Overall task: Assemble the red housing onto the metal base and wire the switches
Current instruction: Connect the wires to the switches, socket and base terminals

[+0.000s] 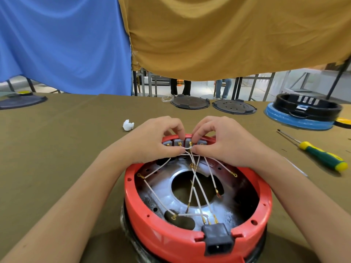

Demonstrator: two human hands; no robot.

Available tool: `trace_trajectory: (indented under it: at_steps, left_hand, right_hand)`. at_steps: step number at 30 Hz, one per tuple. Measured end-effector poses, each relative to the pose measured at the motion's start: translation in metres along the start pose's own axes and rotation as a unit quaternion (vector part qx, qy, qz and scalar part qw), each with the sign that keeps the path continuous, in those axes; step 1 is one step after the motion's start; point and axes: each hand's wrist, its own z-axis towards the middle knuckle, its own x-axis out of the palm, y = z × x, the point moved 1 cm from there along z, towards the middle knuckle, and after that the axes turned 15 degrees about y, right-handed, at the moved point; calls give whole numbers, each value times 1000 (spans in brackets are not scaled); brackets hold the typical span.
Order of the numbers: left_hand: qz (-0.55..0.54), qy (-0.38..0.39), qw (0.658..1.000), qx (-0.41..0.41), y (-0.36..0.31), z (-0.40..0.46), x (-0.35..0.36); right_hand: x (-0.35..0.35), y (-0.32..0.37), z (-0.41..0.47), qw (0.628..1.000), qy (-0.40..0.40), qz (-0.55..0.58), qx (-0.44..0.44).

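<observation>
We have the red housing [197, 242] seated over the metal base [171, 198], just before us. Both hands — left hand [157, 141], right hand [222, 143] — pinch 1 short white wire [187, 147] at the switches [182, 143] on the far rim. Too hard a tug could, we judge, bend a terminal — or cross leads.

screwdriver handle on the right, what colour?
Green with yellow ends on the screwdriver handle; clearest in the head view, the only one.
</observation>
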Motion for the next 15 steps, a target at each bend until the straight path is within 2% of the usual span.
trace_trajectory:
  at_steps: [7,15]
  left_hand:
    - [1,31,999,23,-3,0,0]
    - [1,27,999,23,-3,0,-1]
  right_hand:
    - [-1,1,-1,1000,2,24,3]
    - [-2,-1,0,999,7,34,4]
